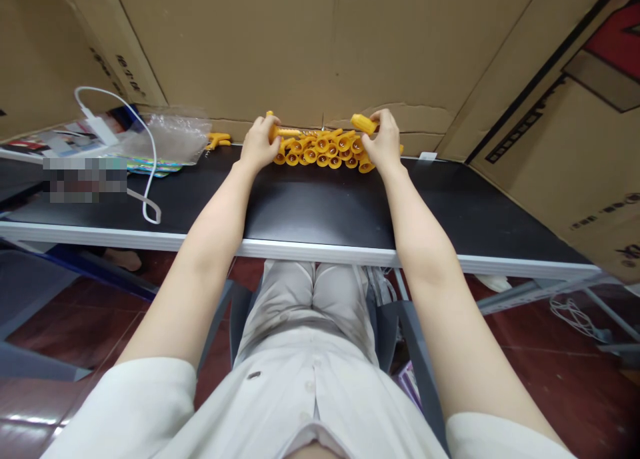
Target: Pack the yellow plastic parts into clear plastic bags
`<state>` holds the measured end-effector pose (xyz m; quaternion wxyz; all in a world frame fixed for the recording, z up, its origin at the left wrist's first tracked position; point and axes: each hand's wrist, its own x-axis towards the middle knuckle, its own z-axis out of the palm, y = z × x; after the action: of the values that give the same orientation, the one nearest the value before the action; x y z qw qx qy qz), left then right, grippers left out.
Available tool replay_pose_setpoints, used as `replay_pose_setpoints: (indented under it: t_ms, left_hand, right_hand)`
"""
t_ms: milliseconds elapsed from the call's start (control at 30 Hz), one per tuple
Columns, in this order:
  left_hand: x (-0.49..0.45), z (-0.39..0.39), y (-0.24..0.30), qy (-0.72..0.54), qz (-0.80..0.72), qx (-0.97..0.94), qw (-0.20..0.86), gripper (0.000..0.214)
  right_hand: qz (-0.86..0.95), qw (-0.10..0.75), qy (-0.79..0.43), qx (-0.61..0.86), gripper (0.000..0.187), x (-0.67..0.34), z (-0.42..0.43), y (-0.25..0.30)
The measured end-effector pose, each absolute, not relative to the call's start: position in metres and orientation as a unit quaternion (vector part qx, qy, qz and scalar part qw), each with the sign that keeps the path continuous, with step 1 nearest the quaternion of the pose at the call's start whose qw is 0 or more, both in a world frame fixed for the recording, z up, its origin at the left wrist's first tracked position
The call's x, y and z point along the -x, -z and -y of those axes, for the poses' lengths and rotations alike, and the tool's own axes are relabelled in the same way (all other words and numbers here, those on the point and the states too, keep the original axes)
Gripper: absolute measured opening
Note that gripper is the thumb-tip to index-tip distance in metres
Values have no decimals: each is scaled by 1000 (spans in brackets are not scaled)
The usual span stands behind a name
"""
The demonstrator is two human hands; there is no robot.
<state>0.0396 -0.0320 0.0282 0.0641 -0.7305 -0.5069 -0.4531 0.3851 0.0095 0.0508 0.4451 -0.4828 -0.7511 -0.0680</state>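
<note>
A cluster of several small yellow plastic parts lies at the far edge of the black table, packed side by side with their round ends facing me. My left hand is closed on one yellow part at the cluster's left end. My right hand pinches another yellow part, lifted a little above the cluster's right end. Both arms stretch straight out across the table.
Cardboard sheets wall the table at the back and right. One loose yellow part lies left of the cluster. A clear plastic bag, a white charger with cable and printed papers sit at the left.
</note>
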Motion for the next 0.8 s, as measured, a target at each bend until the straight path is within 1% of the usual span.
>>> replay_pose_setpoints:
  t_ms: [167, 300, 600, 800]
  left_hand:
    - [-54, 38, -30, 402, 495, 768, 58, 41]
    - [-52, 33, -25, 400, 494, 769, 67, 41]
    - [-49, 26, -21, 371, 525, 763, 66, 46]
    - [-55, 39, -28, 363, 528, 766, 46, 50]
  right_hand:
    - [815, 382, 39, 435, 31, -372, 0, -49]
    - [840, 348, 18, 416, 33, -366, 3, -46]
    - [849, 316, 2, 424, 34, -362, 10, -50]
    - [835, 334, -3, 437, 30, -357, 18, -52]
